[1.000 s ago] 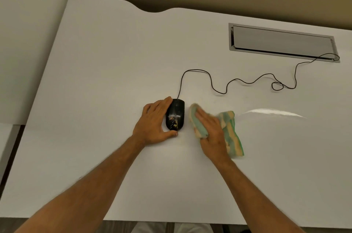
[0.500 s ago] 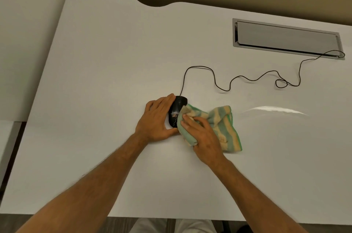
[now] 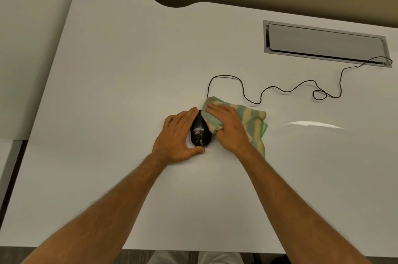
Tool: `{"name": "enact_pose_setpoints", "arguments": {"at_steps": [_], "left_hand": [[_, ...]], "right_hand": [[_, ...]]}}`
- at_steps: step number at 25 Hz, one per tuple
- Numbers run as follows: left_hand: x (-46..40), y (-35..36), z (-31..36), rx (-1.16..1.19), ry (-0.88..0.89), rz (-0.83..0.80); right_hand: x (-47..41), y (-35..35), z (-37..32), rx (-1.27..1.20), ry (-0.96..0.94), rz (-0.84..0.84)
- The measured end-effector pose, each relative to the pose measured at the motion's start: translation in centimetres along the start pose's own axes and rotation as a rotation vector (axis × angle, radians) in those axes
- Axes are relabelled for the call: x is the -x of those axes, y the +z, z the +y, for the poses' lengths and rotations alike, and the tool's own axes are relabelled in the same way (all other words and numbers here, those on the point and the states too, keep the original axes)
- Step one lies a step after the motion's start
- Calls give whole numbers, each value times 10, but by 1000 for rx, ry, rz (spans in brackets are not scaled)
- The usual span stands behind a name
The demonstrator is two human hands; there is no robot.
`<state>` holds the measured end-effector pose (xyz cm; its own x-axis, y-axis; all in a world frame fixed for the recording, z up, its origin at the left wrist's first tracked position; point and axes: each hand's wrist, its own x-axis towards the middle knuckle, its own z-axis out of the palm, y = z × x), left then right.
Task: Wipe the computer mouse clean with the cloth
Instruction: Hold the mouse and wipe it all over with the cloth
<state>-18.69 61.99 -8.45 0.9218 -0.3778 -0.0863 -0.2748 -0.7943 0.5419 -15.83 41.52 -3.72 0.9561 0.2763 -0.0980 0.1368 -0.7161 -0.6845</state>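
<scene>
A black wired computer mouse (image 3: 200, 134) lies on the white desk (image 3: 120, 82), with pale smudges on its back. My left hand (image 3: 176, 136) cups its left side, fingers and thumb steadying it. My right hand (image 3: 229, 129) grips a green and yellow striped cloth (image 3: 255, 122), bunched under the fingers and pressed against the mouse's upper right part. The front of the mouse is hidden by the cloth.
The mouse cable (image 3: 286, 90) loops across the desk to a grey cable hatch (image 3: 325, 44) at the back right. A partition wall (image 3: 28, 48) stands along the left. The desk's near edge runs just in front of my arms.
My right hand has carried the cloth from beside the mouse onto its right front part. My left hand has stayed holding the mouse.
</scene>
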Motion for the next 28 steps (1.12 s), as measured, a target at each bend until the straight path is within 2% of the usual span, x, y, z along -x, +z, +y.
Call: {"name": "enact_pose_setpoints", "arguments": {"at_steps": [3, 6, 8, 10, 13, 14, 15, 19, 24, 26, 28], "left_hand": [[0, 0, 0, 0, 1, 7], [0, 0, 1, 10, 2, 23], [0, -1, 1, 10, 6, 21], [0, -1, 1, -2, 6, 16], [0, -1, 0, -20, 0, 7], [0, -1, 0, -22, -1, 4], [0, 0, 0, -20, -1, 6], [0, 0, 1, 5, 1, 24], [1, 0, 3, 19, 2, 29], [1, -1, 3, 2, 1, 18], [1, -2, 1, -17, 4, 10]], "right_hand": [[9, 4, 1, 153, -96, -60], [35, 4, 3, 192, -237, -81], [48, 0, 8, 186, -244, -97], [55, -4, 13, 107, -174, -11], [46, -4, 10, -105, 37, 273], [38, -1, 5, -139, 78, 309], [29, 3, -1, -145, 87, 290], [18, 22, -18, 19, 29, 10], [51, 14, -3, 106, -236, -36], [61, 7, 0, 1, -159, 59], [55, 1, -1, -157, 6, 275]]}}
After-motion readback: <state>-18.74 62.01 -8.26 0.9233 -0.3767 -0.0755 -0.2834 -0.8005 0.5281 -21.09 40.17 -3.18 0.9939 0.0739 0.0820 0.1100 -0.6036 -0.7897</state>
